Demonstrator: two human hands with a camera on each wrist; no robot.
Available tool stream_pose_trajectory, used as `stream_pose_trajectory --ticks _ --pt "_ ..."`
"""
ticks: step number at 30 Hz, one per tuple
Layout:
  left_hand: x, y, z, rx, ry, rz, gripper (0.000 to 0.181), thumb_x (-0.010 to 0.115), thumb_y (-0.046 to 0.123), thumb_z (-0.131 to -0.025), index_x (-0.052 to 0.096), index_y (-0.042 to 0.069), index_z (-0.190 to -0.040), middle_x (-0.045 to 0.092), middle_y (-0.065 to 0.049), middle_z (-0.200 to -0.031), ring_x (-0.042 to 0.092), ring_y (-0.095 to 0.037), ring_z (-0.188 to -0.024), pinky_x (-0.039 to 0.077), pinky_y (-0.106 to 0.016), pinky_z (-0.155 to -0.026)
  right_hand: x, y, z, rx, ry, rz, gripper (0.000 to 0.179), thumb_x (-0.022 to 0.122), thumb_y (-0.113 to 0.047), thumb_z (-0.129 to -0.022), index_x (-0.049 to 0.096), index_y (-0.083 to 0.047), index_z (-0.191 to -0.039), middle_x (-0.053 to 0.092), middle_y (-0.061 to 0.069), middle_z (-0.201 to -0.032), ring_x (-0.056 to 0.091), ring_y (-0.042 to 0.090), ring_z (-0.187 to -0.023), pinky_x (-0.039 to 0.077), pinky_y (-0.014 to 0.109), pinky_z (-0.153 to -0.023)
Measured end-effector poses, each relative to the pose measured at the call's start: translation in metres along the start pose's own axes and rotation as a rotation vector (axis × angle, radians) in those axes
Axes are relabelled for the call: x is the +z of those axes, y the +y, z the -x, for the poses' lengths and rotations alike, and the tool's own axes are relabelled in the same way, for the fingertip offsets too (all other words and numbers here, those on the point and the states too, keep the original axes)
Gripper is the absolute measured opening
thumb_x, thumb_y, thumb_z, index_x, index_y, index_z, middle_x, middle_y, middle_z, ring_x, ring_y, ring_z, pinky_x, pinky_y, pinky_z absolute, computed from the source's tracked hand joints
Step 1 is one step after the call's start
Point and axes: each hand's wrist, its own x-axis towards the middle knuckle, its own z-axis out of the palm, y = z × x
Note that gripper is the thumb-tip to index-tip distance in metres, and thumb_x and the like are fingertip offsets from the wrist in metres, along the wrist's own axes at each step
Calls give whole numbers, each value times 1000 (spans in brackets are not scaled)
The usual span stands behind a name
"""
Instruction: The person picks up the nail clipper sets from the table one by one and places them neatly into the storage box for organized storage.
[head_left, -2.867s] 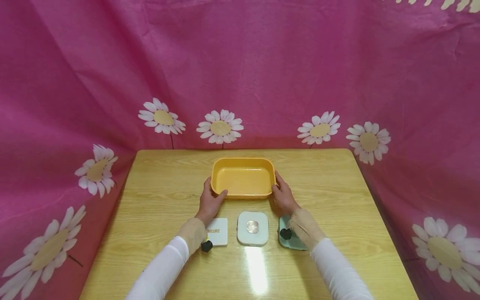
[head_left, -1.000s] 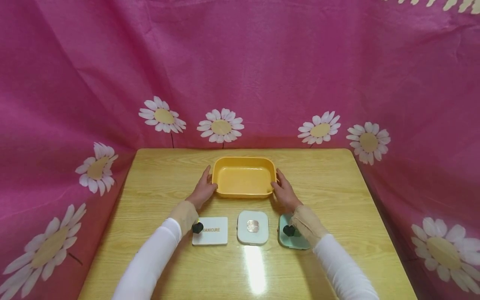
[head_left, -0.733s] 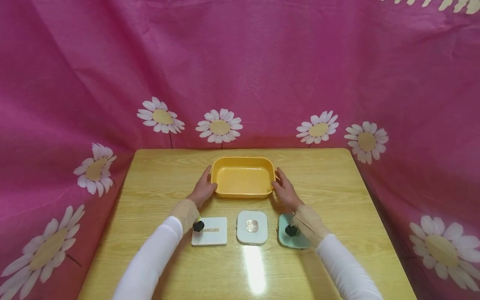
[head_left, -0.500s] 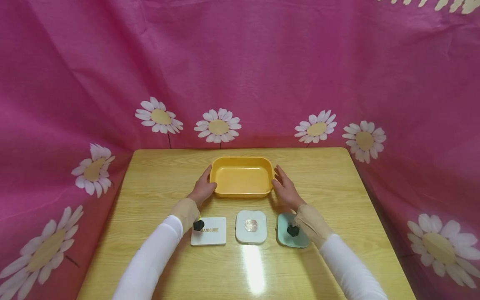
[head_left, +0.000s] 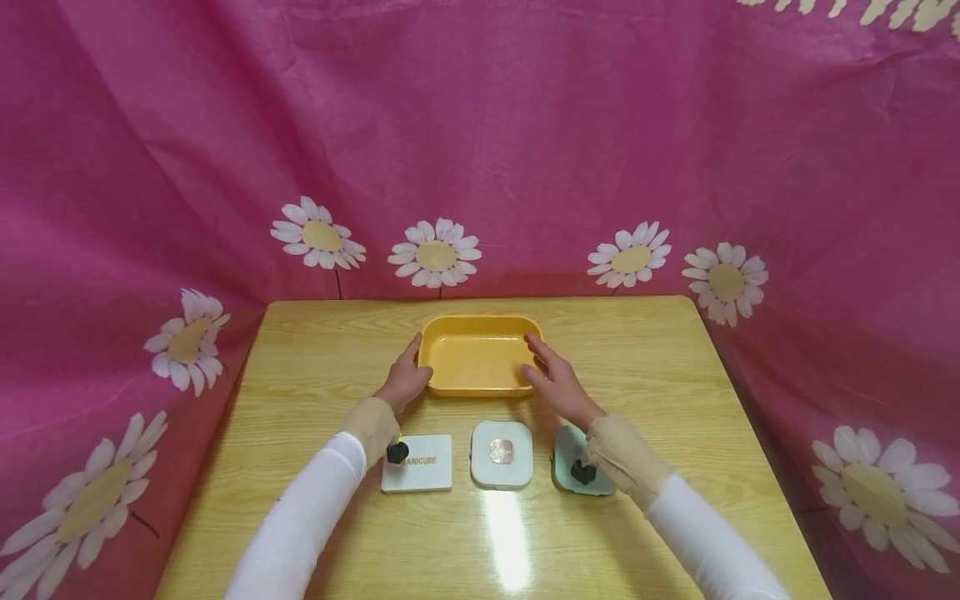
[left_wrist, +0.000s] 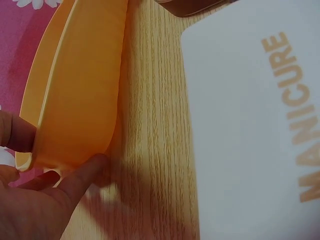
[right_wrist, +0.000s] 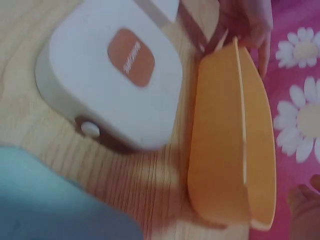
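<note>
A yellow-orange plastic tray point(head_left: 480, 358) with nothing inside stands on the wooden table, its long side facing me. At its left end my left hand point(head_left: 405, 377) grips it; in the left wrist view a fingertip point(left_wrist: 20, 134) lies over the rim and another finger runs along the outer wall. My right hand point(head_left: 558, 385) hovers at the tray's right end, fingers spread. In the right wrist view that hand point(right_wrist: 306, 210) is apart from the tray wall point(right_wrist: 220, 140). Nearest my left wrist lies a flat white case point(head_left: 431, 475) lettered MANICURE.
A rounded white case point(head_left: 517, 471) with a coppery label and a small front button point(right_wrist: 90, 129) stands mid-table. To its right a mint-green case point(head_left: 564, 450) is partly covered by my right wrist. Behind the wooden table point(head_left: 315, 333) hangs a pink curtain point(head_left: 480, 125) with daisies.
My right hand has let go of the tray's right end and moved left over its edge. My left hand shifted outward earlier and keeps hold. The tray and cases stay where they were.
</note>
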Motion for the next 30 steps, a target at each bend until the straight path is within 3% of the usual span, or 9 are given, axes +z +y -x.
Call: stream_pose_trajectory --ticks 11,21,30 --pt "-1 -3 3 -6 8 0 92 54 0 -90 13 19 -170 21 -11 -174 19 -28 -159 29 -45 -125 33 -21 15 -71 -193 63 63 65 -10 -103 38 3 -159 43 20 -163 44 39 -147 38 49 -120" --pt "-3 -4 2 -5 10 16 93 54 0 -91 11 21 -171 21 -11 -174 20 -26 -158 31 -44 -124 49 -24 21 -22 -310 132 63 64 -23 -104 41 -5 -160 47 22 -160 47 35 -146 36 51 -121" --pt "-3 -4 6 2 6 -12 92 53 1 -92 9 19 -171 22 -13 -174 22 -27 -158 36 -43 -120 65 -21 24 -14 -408 136 64 63 -18 -104 38 3 -159 43 21 -162 42 34 -149 37 52 -121"
